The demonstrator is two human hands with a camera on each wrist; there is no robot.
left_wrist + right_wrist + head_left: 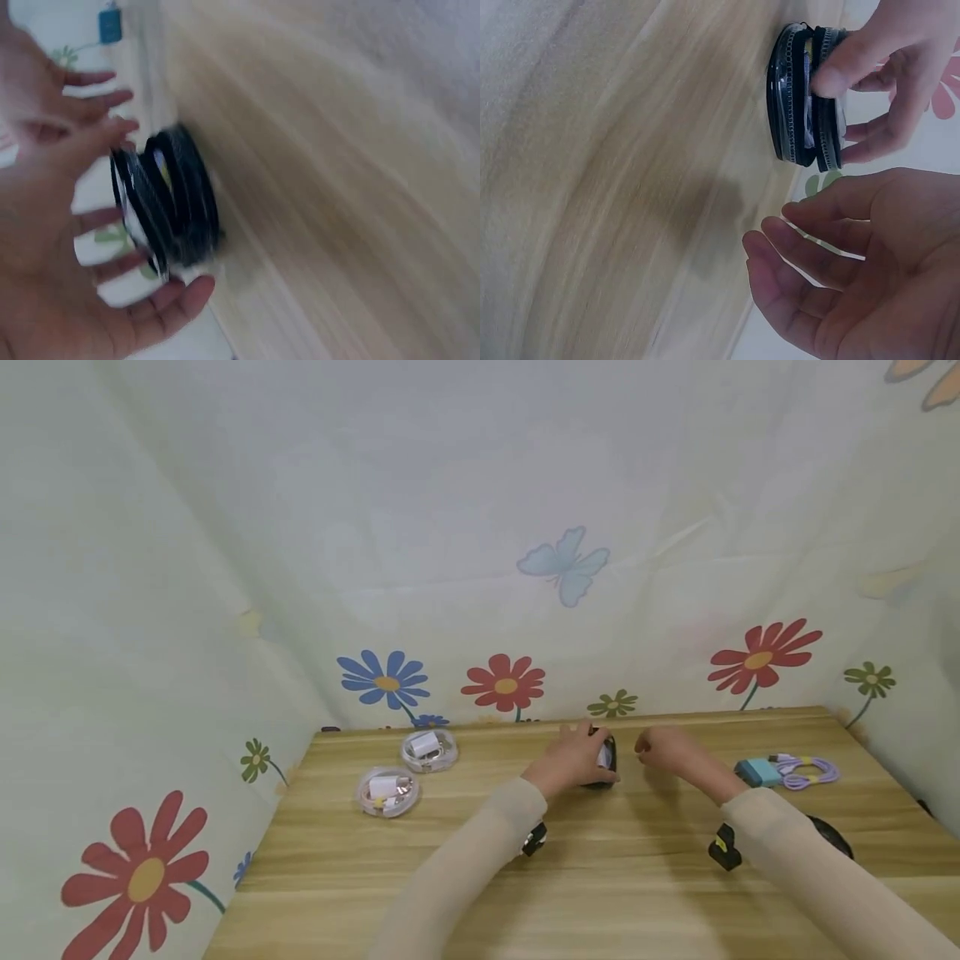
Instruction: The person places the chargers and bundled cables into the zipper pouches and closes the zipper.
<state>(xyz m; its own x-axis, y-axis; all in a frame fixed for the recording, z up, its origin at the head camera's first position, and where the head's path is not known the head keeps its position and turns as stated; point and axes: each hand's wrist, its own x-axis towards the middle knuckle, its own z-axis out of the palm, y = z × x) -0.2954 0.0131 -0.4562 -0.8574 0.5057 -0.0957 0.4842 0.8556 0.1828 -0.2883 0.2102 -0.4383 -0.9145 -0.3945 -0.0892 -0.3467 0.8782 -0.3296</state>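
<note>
A small black zippered case (606,762) with clear sides stands on its edge near the back of the table. Its two halves are parted a little along the zip in the right wrist view, and something pale and yellow shows inside the case (791,97). My left hand (573,758) grips it from the left side, thumb on the near side and fingers round the far side. Just to the right, my right hand (678,756) hovers over the wood with loosely bent fingers, holding nothing. In the right wrist view a gap separates this hand (847,262) from the case.
Two round clear cases (429,750) (387,792) with white chargers and cables lie at the left. To the right are a blue charger (759,772) and a coiled purple cable (808,772). My right forearm partly hides a round black object (831,837). A flowered curtain (450,568) hangs behind the table.
</note>
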